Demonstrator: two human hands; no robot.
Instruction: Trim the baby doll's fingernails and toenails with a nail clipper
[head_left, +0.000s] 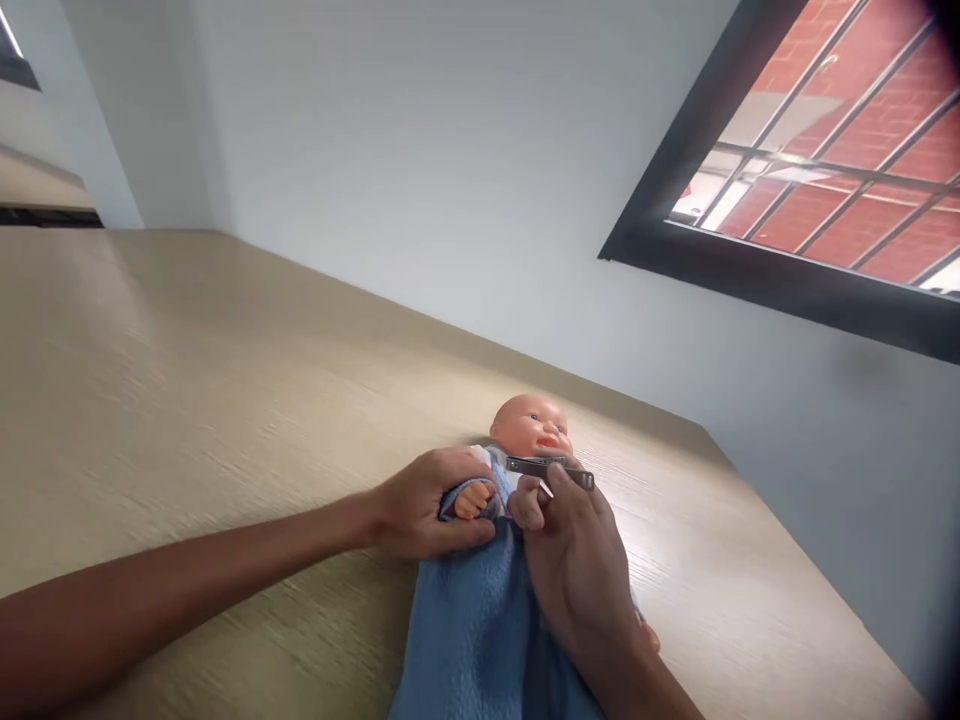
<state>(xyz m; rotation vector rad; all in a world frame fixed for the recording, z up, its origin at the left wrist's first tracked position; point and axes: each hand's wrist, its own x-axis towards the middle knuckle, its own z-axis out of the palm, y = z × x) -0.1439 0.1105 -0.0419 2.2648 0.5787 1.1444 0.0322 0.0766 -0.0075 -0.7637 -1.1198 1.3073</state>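
Nail clipper point(546, 470) is held by the right hand point(576, 560), just below the head point(525, 424) of the doll point(474, 600); cutting end is indistinct, long axis near crosswise, dipping rightward. One doll arm point(472, 499) is grasped by the left hand point(439, 503); legs are cut off.

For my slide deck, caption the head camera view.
The left hand grips a blue-clad doll while the right hand holds a nail clipper near its chin.

Somewhere indoors, exact kind unclear: a plain wall point(420, 180) stands behind the wood-grained tabletop point(225, 380), a barred window point(825, 163) above its right side.
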